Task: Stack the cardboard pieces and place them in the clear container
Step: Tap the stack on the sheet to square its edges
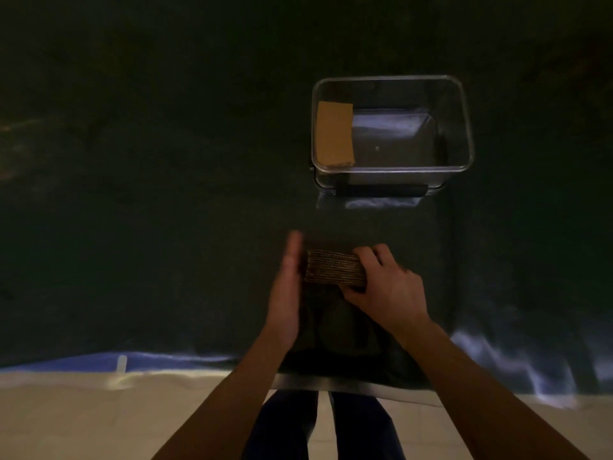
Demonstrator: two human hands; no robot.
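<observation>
A stack of brown cardboard pieces stands on edge on the dark table, its corrugated edges facing me. My right hand grips the stack's right end, fingers over the top and thumb underneath. My left hand is flat and upright, its palm pressed against the stack's left end. Beyond the stack sits the clear container, open at the top. Inside it, another cardboard stack lies flat against the left wall, tan face up.
A dark cloth covers the table; its near edge runs along the bottom, with pale floor tiles below. The container has a dark handle on its near side. My legs show beneath the table edge.
</observation>
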